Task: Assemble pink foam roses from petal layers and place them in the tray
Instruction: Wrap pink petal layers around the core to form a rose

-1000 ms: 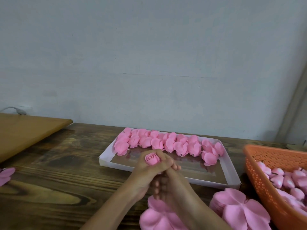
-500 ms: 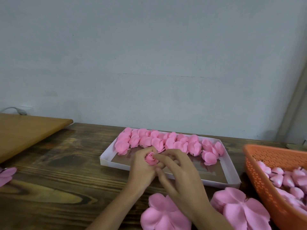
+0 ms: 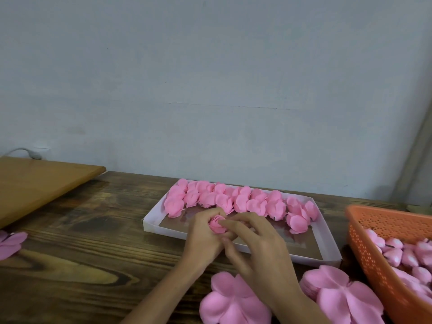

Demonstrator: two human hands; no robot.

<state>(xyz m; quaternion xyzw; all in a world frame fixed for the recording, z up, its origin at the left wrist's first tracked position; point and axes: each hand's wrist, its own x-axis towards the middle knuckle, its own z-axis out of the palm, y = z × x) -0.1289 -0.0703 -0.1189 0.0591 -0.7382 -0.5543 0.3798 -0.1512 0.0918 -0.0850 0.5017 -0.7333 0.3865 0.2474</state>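
My left hand [image 3: 205,239] curls its fingers round the small rose [image 3: 217,225]. My right hand [image 3: 264,256] pinches the rose's right side. The rose sits between them, over the tray's [image 3: 163,231] near edge. Petal layers [image 3: 233,300] lie on the surface [image 3: 93,253] nearer me.

From where I stand there is no writing, label, brand or number to read on anything here.
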